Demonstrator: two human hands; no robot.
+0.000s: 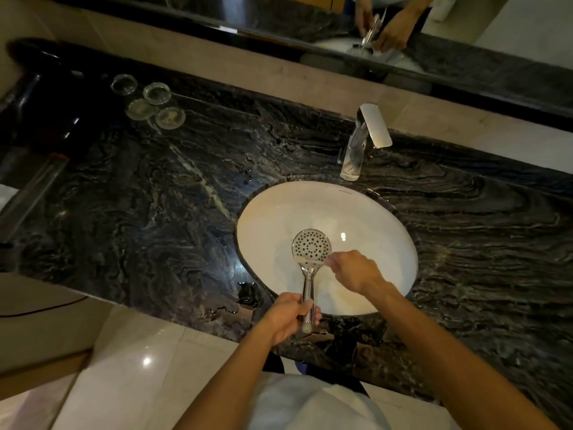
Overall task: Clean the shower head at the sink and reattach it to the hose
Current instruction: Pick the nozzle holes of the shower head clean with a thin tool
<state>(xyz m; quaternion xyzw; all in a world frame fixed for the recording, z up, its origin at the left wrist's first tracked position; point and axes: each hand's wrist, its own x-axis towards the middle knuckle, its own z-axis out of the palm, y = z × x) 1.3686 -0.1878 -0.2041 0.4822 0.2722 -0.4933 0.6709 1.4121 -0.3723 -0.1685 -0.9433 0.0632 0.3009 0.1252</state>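
Note:
A chrome shower head (311,247) with a round face full of dark nozzle holes is held face up over the white oval sink (372,218). My left hand (290,318) grips the lower end of its handle at the sink's front rim. My right hand (353,270) pinches a pale toothbrush (310,260), whose bristle end lies across the lower edge of the round face. No hose is in view.
A chrome faucet (366,141) stands behind the sink on the dark marble counter (155,197). Several small glass dishes (155,102) sit at the back left beside a black appliance (46,97). Water drops lie left of the sink. A mirror runs along the back wall.

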